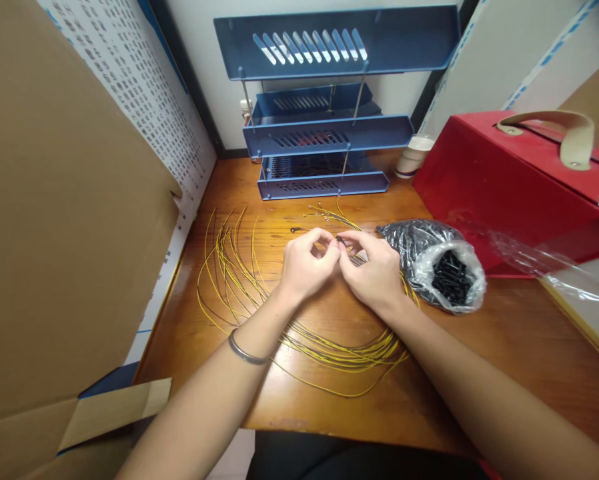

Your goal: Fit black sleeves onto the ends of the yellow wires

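My left hand (305, 265) and my right hand (373, 268) meet fingertip to fingertip over the wooden table, both closed in a pinch. Between them shows a small black piece (340, 240), gripped by the right fingertips. What the left fingertips pinch is hidden. Just past the left hand lies a black-tipped wire end (295, 230). Thin yellow and dark wires (359, 353) loop in a loose coil beneath both hands, with stripped-looking ends (324, 212) fanned out behind. Right of the right hand, a clear plastic bag (422, 237) lies open, filled with small black pieces (451, 279).
A blue tiered letter tray (329, 137) stands at the back. Beside it are a paper cup (413, 157) and a red box (479, 187) with a beige handle (577, 143). Cardboard (54, 200) walls off the left side. The wooden table (299, 410) ends close to my body.
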`<state>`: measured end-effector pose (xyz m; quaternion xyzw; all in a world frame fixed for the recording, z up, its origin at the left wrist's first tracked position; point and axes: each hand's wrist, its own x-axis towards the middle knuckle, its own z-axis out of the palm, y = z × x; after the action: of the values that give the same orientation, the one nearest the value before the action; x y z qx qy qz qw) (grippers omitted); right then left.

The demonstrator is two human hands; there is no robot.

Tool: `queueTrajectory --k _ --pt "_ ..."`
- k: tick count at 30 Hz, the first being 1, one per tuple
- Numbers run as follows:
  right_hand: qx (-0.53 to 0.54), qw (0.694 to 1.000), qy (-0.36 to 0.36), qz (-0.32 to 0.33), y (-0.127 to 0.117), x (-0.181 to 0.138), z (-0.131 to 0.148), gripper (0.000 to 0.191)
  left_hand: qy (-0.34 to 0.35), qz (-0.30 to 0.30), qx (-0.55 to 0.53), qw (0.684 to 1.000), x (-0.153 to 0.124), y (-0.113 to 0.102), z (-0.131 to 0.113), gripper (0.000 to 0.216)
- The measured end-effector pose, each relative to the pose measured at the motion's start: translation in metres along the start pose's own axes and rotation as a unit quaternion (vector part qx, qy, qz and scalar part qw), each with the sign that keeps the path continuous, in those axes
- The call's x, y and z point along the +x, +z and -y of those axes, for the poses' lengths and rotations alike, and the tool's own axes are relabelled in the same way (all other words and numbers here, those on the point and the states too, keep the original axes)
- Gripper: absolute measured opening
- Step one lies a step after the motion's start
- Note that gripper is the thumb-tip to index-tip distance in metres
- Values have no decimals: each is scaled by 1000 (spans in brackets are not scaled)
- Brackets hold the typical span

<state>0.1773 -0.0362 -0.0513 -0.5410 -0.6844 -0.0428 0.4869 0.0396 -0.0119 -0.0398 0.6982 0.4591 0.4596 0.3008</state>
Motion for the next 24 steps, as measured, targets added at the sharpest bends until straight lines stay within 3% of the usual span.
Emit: queueTrajectory --k 7,16,24 --pt "4 1000 -12 2 0 0 -1 14 -7 1 9 1000 -1 0 0 12" --pt "5 1000 -23 3 0 1 -1 12 35 11 13 999 0 -2 1 13" --pt "-14 1000 12 -4 0 2 -5 14 10 -34 -8 999 2 -2 1 13"
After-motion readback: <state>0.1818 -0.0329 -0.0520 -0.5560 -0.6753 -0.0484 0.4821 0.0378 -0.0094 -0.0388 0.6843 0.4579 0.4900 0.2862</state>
